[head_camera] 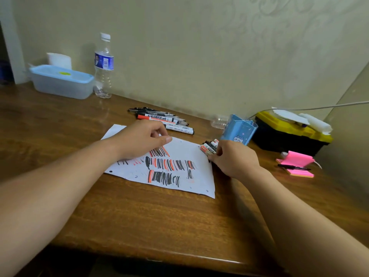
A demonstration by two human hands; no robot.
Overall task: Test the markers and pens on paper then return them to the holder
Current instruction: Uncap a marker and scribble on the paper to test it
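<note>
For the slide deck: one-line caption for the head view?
Right hand grips a bundle of markers beside the blue holder; left hand over the scribbled paper, more pens behind.

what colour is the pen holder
The pen holder is light blue with a white cartoon cat; head view.

Right hand (233,158) grips marker bundle (209,147), holder (239,130) just beyond fingertips. Left hand (139,139) rests on scribbled paper (196,177), fingers loosely curled; loose pens (163,118) beyond knuckles.
</note>
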